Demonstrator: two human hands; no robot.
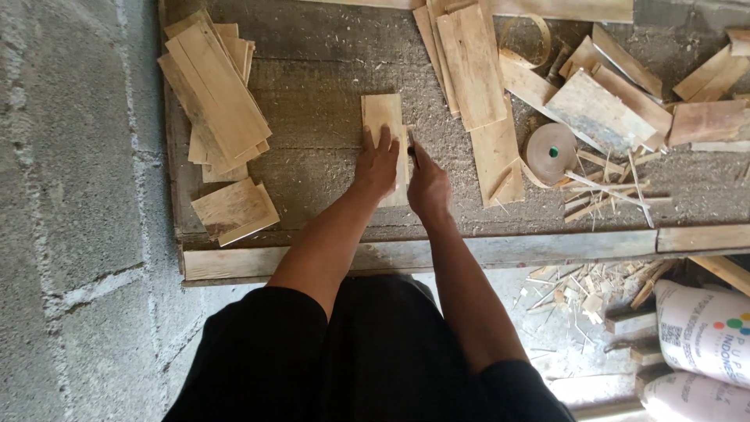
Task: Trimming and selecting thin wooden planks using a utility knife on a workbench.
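Note:
A pale thin wooden plank [382, 113] lies flat on the dusty workbench [312, 94], its long side running away from me. My left hand [376, 166] presses down on the plank's near half, fingers spread flat. My right hand [427, 186] is beside the plank's right edge, closed around a dark slim tool [412, 143], likely a blade or pencil, whose tip rests against that edge.
A stack of planks [219, 98] sits at the left, with a smaller block [234, 211] nearer me. More boards [473, 66], offcuts [601, 109], a tape roll [550, 151] and splinters lie at the right. A sack [707, 332] stands on the floor at lower right.

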